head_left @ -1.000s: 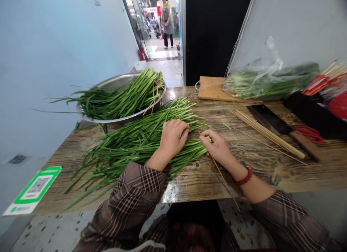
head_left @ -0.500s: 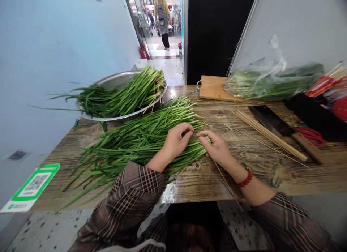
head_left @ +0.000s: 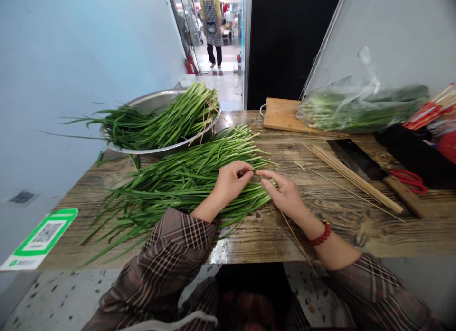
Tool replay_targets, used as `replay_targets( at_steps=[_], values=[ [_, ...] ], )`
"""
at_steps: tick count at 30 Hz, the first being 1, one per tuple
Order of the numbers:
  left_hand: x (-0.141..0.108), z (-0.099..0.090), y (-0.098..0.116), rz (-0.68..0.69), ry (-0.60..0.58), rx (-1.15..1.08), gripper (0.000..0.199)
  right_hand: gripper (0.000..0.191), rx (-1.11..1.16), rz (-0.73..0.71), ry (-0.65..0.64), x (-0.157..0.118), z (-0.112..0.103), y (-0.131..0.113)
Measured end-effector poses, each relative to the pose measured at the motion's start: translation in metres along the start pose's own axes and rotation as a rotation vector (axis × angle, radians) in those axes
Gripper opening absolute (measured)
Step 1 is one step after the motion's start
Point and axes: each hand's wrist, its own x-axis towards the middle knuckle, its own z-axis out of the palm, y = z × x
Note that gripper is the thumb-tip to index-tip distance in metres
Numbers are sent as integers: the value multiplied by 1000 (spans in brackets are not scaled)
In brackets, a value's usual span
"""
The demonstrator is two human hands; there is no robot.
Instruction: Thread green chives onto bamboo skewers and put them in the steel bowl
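A large heap of garlic chives (head_left: 171, 193) lies on the wooden table, pale stalk ends to the right. Above those ends, my left hand (head_left: 231, 181) is closed, thumb and forefinger pinched together; whatever lies between the tips is too small to make out. Almost touching it, my right hand (head_left: 285, 193), with a red bead bracelet at the wrist, pinches a thin bamboo skewer (head_left: 295, 238). The skewer slants down past the table's front edge, its upper part mostly hidden by the fingers. Further right are a bundle of skewers (head_left: 356, 179) and one loose skewer.
A steel basin (head_left: 153, 99) of chives, some skewered, stands back left. At the right lie a cleaver (head_left: 399, 186), red scissors handles (head_left: 409, 179), a cutting board (head_left: 281, 113) and bagged greens (head_left: 359, 108). A person in an apron (head_left: 213, 24) stands in the doorway.
My right fingertips have come closer to my left ones, now nearly meeting. The chives stay put. The person in the doorway has shifted their legs, and the view has tilted slightly.
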Motion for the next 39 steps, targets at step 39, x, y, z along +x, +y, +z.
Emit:
replay_targets(
  at_steps=[39],
  values=[
    [8, -14, -24, 172, -173, 580, 18, 18, -95, 23, 75, 3, 3, 12]
  ],
)
